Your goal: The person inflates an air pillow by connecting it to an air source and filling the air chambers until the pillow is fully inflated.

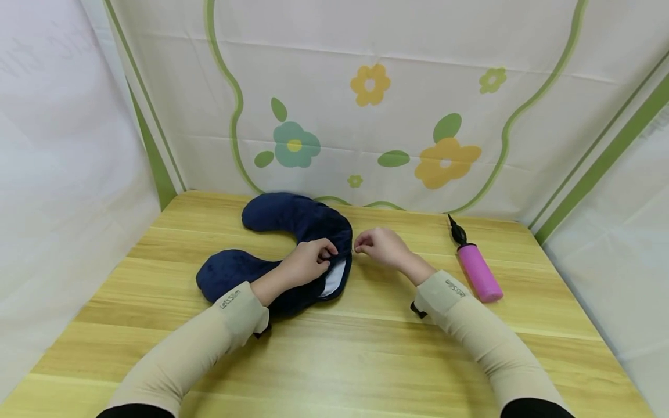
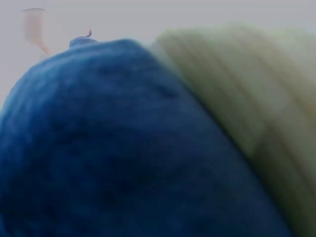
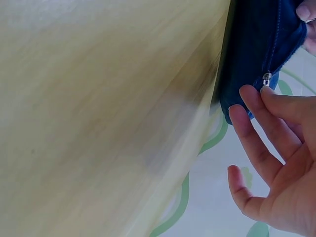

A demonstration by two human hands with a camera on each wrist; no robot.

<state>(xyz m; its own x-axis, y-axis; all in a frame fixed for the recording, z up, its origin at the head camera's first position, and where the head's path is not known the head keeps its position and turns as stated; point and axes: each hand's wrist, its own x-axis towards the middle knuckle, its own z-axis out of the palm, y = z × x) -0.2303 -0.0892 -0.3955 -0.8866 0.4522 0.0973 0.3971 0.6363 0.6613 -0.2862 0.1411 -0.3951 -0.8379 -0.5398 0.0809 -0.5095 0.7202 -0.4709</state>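
A dark blue, U-shaped plush neck pillow (image 1: 319, 217) lies on the table, its curve to the right. A zipped opening on that outer curve shows white inner material (image 1: 334, 280). My left hand (image 1: 305, 262) lies over the pillow's near arm, its fingertips gripping the cover's edge beside the opening. At the zipper, my right hand (image 1: 385, 247) pinches the small metal zipper pull (image 3: 266, 78) between thumb and index finger, the other fingers spread loosely. In the left wrist view, blurred blue plush (image 2: 113, 143) fills most of the picture and hides the left fingers.
A pink hand pump (image 1: 479, 271) with a black nozzle lies at the right of the wood-grain table (image 1: 334, 366). A white curtain (image 1: 324, 69) printed with flowers hangs directly behind the table's back edge. More white cloth stands on both sides.
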